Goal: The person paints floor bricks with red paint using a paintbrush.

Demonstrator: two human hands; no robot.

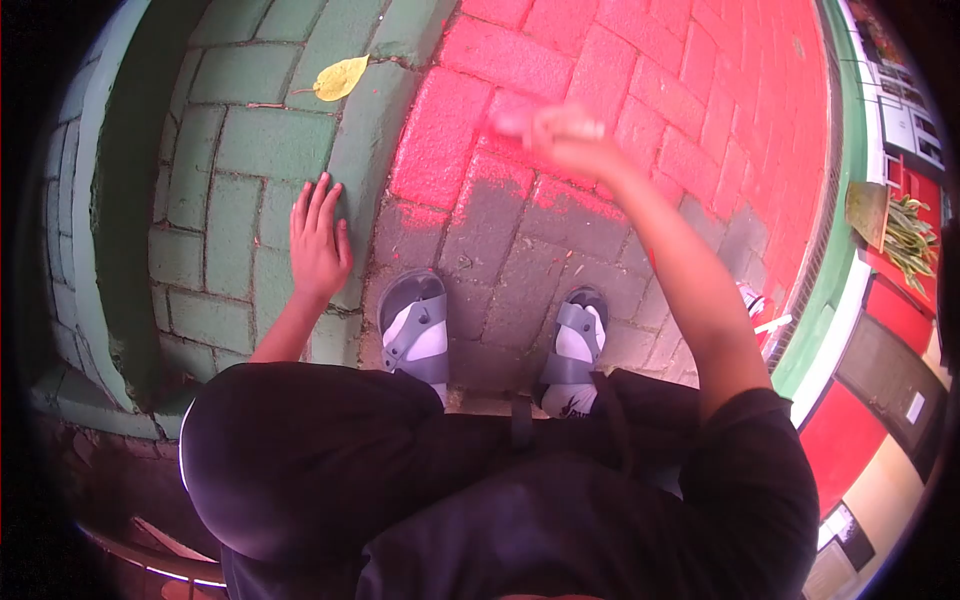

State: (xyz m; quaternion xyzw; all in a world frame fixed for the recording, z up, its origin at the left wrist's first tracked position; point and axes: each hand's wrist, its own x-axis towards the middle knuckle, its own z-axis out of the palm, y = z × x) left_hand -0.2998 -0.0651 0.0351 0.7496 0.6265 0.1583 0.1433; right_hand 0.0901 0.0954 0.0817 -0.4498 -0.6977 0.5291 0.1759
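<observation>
My left hand [321,236] lies flat with its fingers spread on the green paved ledge [240,240]. Over the red-painted bricks [640,90], my right hand [568,135] is closed around a brush-like tool [515,122], smeared by motion, its head pointing left. Fresh-looking red covers the bricks beneath it and ends in a ragged edge. Nearer my feet the bricks [480,260] are bare grey. Whether the tool touches the ground cannot be made out.
Two grey sandals with white socks stand on the grey bricks. A yellow leaf [341,78] lies on the green ledge. At the right are a green curb [830,330], a potted plant [905,235] and some white items [768,322] near the curb.
</observation>
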